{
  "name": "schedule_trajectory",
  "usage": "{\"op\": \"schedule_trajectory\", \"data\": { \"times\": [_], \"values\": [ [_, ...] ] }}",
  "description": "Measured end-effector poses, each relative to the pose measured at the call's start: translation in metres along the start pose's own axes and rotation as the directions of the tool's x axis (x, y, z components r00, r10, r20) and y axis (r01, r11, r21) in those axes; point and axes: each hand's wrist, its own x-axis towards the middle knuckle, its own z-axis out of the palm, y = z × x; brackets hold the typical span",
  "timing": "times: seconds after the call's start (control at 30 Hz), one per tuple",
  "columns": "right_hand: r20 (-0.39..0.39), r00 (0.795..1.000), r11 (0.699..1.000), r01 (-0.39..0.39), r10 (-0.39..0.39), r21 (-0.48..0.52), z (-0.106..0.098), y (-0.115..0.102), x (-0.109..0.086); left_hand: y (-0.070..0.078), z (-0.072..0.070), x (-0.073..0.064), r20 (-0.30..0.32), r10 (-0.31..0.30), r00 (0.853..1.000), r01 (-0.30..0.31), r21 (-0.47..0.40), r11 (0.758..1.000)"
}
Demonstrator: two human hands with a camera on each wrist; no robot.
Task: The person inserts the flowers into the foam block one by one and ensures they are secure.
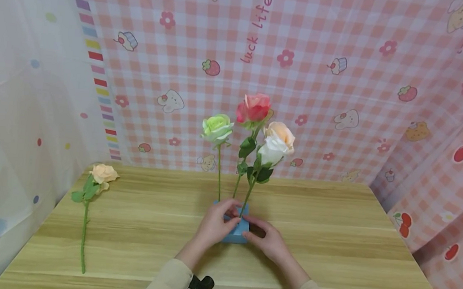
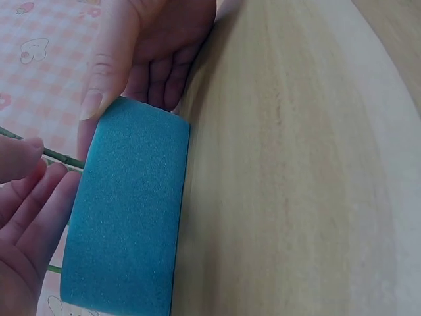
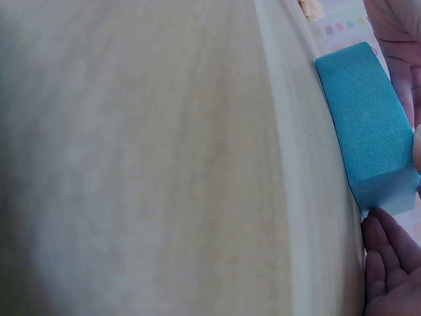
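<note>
A blue foam block (image 1: pixel 235 239) sits on the wooden table with three artificial roses upright in it. The green rose (image 1: pixel 217 128) is at the left, the pink rose (image 1: pixel 254 108) stands tallest behind, and the peach-and-white rose (image 1: pixel 276 144) leans right at the front. My left hand (image 1: pixel 216 223) pinches the peach-and-white rose's stem (image 2: pixel 62 158) low, just above the block, between thumb and fingers. At the block's right end, my right hand (image 1: pixel 269 244) grips its corner, the thumb (image 2: pixel 105 79) against the front edge. The stems' lower ends are hidden in the foam.
Another peach rose (image 1: pixel 104 174) lies on the table (image 1: pixel 144 229) at the left, its stem toward the near edge. Checked pink cloth (image 1: pixel 208 35) hangs behind the table, and cloth hangs along both sides. Black wrist-worn devices (image 1: pixel 202 285) sit by both sleeves.
</note>
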Motion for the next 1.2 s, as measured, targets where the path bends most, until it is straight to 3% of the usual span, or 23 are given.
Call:
{"op": "schedule_trajectory", "data": {
  "times": [0.3,0.5,0.83,1.0,1.2],
  "values": [
    [0.01,1.0,1.0,-0.012,0.012,0.0,-0.001,0.0,0.0,0.0,-0.007,-0.012,0.037,-0.061,0.997,0.062,-0.046,0.997],
    [0.007,1.0,1.0,0.001,-0.001,-0.009,0.0,0.0,0.0,0.001,-0.015,-0.021,0.056,-0.067,0.996,0.071,-0.061,0.996],
    [-0.008,1.0,0.999,-0.014,0.013,-0.03,0.001,0.001,0.001,0.0,-0.037,-0.038,0.048,-0.114,0.992,0.118,-0.099,0.988],
    [0.0,1.0,0.999,-0.026,0.026,-0.02,0.001,0.001,0.0,-0.004,-0.05,-0.051,0.042,-0.171,0.984,0.175,-0.105,0.979],
    [0.006,1.0,0.999,-0.028,0.028,-0.015,0.0,0.0,0.0,-0.013,-0.07,-0.064,0.006,-0.263,0.965,0.263,-0.076,0.962]
  ]
}}
